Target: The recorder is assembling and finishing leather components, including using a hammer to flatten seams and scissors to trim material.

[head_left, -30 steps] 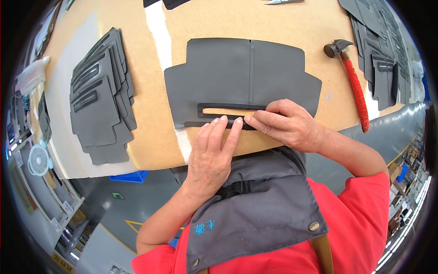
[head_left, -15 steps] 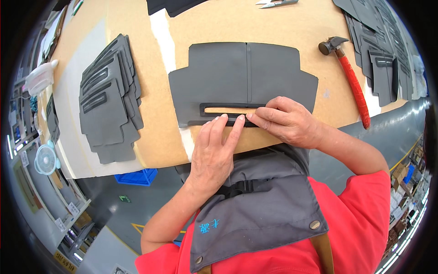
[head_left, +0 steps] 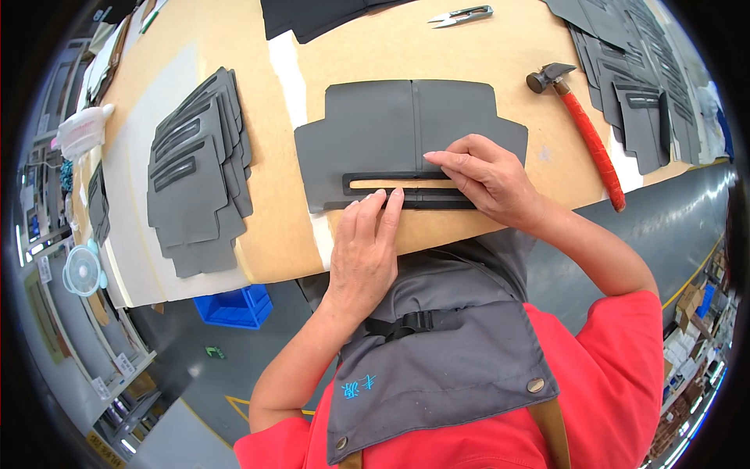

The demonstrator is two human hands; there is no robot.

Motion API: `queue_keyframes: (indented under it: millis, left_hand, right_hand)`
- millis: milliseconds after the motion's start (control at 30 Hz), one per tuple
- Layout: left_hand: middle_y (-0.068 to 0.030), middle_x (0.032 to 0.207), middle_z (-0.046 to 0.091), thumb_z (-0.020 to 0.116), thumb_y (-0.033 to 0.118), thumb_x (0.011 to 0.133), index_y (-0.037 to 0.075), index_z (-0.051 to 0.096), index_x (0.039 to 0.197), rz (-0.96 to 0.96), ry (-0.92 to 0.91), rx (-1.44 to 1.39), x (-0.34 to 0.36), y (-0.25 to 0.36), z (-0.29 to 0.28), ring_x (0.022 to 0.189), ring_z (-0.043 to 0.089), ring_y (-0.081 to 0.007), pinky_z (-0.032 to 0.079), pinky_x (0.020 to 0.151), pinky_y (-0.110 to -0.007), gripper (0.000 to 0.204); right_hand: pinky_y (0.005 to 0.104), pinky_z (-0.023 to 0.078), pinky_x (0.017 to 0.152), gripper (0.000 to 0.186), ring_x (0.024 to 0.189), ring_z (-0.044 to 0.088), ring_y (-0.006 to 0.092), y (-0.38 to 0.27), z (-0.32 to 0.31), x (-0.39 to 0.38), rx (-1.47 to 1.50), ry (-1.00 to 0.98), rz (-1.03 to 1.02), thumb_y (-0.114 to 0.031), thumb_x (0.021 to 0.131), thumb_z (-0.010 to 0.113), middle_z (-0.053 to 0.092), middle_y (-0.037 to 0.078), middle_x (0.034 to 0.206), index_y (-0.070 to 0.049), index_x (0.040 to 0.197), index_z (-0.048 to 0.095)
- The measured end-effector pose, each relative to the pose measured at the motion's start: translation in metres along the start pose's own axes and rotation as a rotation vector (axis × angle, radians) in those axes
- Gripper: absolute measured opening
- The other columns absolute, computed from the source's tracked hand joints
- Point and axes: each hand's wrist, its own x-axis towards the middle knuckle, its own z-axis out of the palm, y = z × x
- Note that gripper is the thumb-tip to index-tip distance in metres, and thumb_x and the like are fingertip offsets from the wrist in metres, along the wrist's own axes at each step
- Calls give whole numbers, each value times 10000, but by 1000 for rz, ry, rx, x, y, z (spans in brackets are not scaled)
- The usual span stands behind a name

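Observation:
A dark grey leather-like panel [head_left: 371,113] with stepped corners lies flat on the table before me. Near its front edge runs a long slot framed by a black strip [head_left: 375,177], and a second black strip [head_left: 437,200] lies along the edge below it. My left hand [head_left: 363,250] rests with outstretched fingertips on the strip below the slot. Above the slot's right part is my right hand [head_left: 492,180], its thumb and fingers pinched together over the panel. Whether anything small is between those fingertips cannot be seen.
A stack of similar grey panels [head_left: 191,211] lies to the left, with more panels [head_left: 644,125] at the far right. A red-handled hammer [head_left: 586,137] lies right of the work. Thread snips [head_left: 462,16] and black material [head_left: 312,17] are at the back. A blue bin [head_left: 234,305] stands below the table edge.
My right hand has lifted from the strip by the slot and moved up over the panel, fingers pinched. My left hand stays at the lower strip. The whole view has shifted slightly.

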Motion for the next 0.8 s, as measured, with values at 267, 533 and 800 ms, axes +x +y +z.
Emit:
queue_keyframes:
  millis: [267, 533, 800]
  left_hand:
    - [-170, 1305, 523, 621, -104, 791, 74, 552, 1449, 43, 24, 92, 0, 6, 4, 1209, 522, -354, 469, 1060, -452, 685]
    - [-183, 1334, 509, 594, -123, 806, 113, 556, 1460, 12, 14, 96, 0, 7, 6, 1210, 524, -378, 484, 1042, -464, 697]
    - [-177, 1314, 526, 605, -117, 792, 116, 564, 1447, -12, 39, 91, -2, 8, 9, 1205, 521, -367, 486, 1041, -453, 697]
  right_hand:
    - [360, 499, 825, 356, 948, 595, 233, -14, 0, -20, -201, -115, -153, -7, 898, 726, 652, 37, 1067, -91, 1244, 721]
    - [324, 450, 865, 420, 1012, 562, 172, -3, -1, -21, -427, -214, -316, -135, 849, 693, 598, -26, 1120, -138, 1268, 675]
    - [323, 458, 862, 439, 1037, 561, 180, 7, -10, -20, -426, -285, -459, -155, 867, 647, 597, -25, 1176, -91, 1301, 674]
